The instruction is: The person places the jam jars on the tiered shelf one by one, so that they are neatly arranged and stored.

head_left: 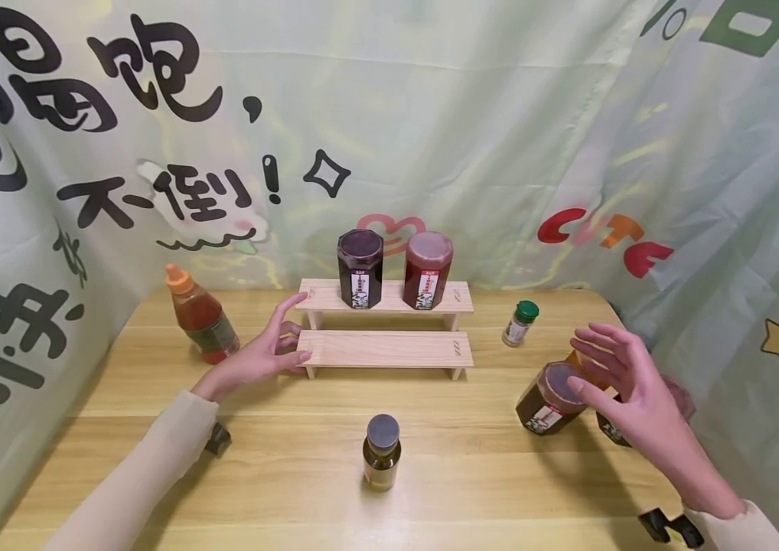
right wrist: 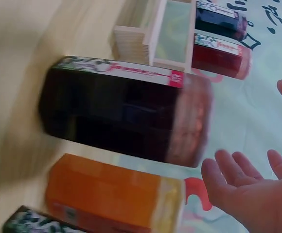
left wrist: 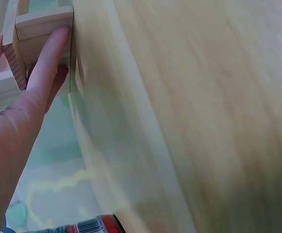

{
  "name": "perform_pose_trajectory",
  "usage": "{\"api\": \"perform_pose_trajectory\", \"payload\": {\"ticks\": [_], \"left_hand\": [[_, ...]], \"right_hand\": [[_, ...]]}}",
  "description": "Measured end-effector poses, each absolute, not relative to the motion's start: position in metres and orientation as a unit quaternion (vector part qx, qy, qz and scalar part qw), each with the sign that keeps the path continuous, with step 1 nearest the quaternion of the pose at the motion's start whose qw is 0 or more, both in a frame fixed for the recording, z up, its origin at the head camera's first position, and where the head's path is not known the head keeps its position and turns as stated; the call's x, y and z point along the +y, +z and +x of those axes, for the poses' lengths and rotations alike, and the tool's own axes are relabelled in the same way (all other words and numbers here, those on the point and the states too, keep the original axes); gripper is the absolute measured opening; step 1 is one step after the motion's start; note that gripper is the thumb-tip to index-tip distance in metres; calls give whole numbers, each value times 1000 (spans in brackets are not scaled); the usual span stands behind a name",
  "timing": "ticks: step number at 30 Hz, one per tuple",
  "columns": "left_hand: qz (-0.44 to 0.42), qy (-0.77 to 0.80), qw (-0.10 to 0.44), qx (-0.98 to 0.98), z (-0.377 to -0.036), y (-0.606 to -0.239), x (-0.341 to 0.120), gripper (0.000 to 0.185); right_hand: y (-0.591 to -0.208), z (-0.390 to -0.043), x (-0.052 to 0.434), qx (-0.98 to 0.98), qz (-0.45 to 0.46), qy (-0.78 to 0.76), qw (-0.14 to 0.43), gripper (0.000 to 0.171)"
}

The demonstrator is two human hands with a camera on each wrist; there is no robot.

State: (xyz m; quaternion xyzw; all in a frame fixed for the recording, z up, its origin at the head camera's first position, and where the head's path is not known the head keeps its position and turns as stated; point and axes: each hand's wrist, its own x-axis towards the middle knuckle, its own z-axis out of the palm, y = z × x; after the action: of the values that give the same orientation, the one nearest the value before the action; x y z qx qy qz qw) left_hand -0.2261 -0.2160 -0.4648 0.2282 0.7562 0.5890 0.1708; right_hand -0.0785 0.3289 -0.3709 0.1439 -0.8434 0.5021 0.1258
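My left hand (head_left: 262, 356) grips the left end of a two-step wooden rack (head_left: 389, 350). In the left wrist view, one finger (left wrist: 51, 60) lies along the rack's end piece. On the upper step stand a dark purple jar (head_left: 360, 268) and a red jar (head_left: 428, 269). My right hand (head_left: 627, 375), fingers spread and slightly bent, hovers near the lid of a dark jam jar (head_left: 549, 402). A gap shows between that hand and the jar in the right wrist view. Beside this jar are an orange container (right wrist: 112, 194) and another jar (head_left: 611, 421), partly hidden by my hand.
An orange-capped sauce bottle (head_left: 203, 317) stands left of the rack. A small green-capped shaker (head_left: 519, 324) is at the right. Nearer me stands a dark-capped bottle (head_left: 382, 451) on the wooden table (head_left: 279, 490). Printed curtains (head_left: 472, 138) hang behind and at both sides.
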Motion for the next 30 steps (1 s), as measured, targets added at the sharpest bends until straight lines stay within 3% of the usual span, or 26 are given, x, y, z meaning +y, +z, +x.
{"api": "perform_pose_trajectory", "payload": {"ticks": [7, 30], "left_hand": [[225, 582, 168, 763, -227, -467, -218, 106], [223, 605, 179, 743, -226, -465, -215, 106]], "right_hand": [[-392, -69, 332, -834, 124, 524, 122, 81], [-457, -72, 333, -843, 114, 518, 90, 114]]}}
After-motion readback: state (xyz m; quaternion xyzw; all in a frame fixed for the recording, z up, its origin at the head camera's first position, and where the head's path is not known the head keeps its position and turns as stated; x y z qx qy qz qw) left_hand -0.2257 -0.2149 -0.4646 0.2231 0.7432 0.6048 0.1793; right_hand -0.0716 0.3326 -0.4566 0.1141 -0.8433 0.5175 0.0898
